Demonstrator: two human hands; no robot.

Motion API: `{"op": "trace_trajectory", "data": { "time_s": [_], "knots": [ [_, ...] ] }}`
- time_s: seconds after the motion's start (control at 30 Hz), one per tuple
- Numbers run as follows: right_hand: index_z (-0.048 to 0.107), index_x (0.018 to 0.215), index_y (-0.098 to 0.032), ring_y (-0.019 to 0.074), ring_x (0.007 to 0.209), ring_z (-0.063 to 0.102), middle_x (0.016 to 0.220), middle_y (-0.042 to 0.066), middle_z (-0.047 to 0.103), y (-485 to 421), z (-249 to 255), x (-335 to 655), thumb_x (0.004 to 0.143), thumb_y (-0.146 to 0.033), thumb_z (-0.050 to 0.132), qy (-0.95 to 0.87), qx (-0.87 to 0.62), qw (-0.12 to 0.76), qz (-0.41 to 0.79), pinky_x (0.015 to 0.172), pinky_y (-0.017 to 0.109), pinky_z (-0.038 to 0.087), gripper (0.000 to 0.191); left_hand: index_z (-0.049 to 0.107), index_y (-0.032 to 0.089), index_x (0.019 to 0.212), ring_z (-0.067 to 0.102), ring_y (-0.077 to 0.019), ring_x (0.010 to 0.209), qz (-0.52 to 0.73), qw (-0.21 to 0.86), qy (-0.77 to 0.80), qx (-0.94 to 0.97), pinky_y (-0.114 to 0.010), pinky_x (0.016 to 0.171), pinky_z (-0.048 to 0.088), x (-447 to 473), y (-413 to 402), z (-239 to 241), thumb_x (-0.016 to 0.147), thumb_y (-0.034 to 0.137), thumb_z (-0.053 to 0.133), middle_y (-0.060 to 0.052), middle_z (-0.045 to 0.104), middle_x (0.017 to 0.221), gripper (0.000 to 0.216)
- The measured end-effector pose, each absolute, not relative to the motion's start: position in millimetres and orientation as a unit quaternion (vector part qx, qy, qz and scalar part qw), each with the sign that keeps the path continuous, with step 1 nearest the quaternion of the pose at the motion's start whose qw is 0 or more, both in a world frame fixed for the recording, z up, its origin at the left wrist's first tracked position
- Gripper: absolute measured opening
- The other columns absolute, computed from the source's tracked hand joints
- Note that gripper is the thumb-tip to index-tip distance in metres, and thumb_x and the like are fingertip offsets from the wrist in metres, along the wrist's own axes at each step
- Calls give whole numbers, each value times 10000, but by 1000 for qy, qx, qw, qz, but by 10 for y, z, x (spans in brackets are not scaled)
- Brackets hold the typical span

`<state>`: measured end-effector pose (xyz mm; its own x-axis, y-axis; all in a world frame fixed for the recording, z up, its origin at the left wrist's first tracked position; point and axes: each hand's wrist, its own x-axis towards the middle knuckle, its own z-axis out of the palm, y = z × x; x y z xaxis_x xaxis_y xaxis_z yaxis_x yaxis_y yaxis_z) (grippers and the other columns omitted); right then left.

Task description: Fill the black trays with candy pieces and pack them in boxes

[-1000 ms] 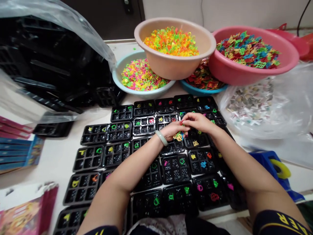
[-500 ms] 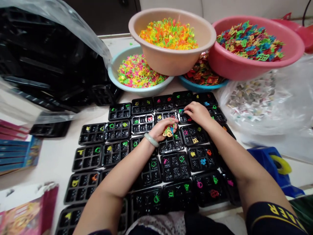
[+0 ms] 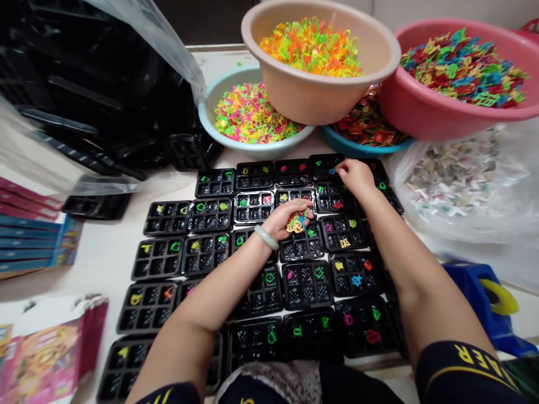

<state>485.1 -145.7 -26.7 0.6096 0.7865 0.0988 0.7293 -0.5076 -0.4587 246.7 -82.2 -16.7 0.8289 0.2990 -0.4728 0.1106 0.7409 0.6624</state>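
Observation:
My left hand (image 3: 290,220), with a pale bangle (image 3: 266,238) at its wrist, is cupped around a small pile of coloured plastic charms (image 3: 298,222) in yellow, green, red and blue. It hovers over the middle of the rows of black compartment trays (image 3: 306,286). Farther back, my right hand (image 3: 356,177) pinches a blue plastic charm (image 3: 333,170) above a back-row tray (image 3: 323,166), which has a green piece in one compartment. A red charm (image 3: 337,205) lies in the tray just in front of it. Many trays hold one or more small coloured pieces.
Behind the trays stand a light blue basin (image 3: 206,120), a peach basin (image 3: 320,101) and a pink basin (image 3: 425,120), filled with small plastic pieces. A clear bag (image 3: 455,185) and a blue tape dispenser (image 3: 471,292) lie right. Stacked boxes (image 3: 33,241) stand left.
My right hand has moved back to the back-row tray, with a blue charm now showing at its fingertips. A red charm shows in the tray it left. The view has shifted slightly.

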Motion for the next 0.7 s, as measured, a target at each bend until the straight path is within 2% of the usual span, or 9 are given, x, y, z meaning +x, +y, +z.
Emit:
{"op": "trace_trajectory", "data": {
  "time_s": [0.13,0.3,0.4,0.57,0.7],
  "knots": [
    [734,976,-177,238,853,619,954,98,660,-1424,-159,4617,814,-202,642,-488,-828,262,83,803,370,471,189,613,106,939,571,-102,490,55,889,297,344,-187,436,406,2419,-794,-144,846,162,551,-36,640,669,125],
    [751,897,-245,179,791,608,853,30,634,-1565,-53,4027,789,-236,683,-620,-668,330,245,748,318,484,128,585,106,847,571,-103,465,51,898,289,328,-182,425,412,2362,-751,-158,898,193,518,-34,619,622,120],
    [751,848,-243,171,771,598,830,25,632,-1569,-71,3868,784,-227,669,-596,-664,362,270,740,325,477,106,568,106,805,571,-107,451,37,903,281,321,-182,416,409,2357,-745,-132,931,219,481,-40,606,599,191],
    [703,780,-203,171,725,590,776,21,661,-1504,-122,3858,775,-326,653,-519,-675,413,322,717,337,476,132,547,124,830,561,-106,436,26,900,302,314,-179,378,381,2305,-714,-30,978,258,380,-39,617,617,260],
    [684,780,-187,180,719,594,792,39,668,-1397,-167,3917,801,-319,608,-483,-720,428,256,712,342,473,154,580,103,925,558,-97,444,46,892,323,312,-172,382,381,2234,-674,-37,974,221,373,-30,616,629,244]
  ]
}}
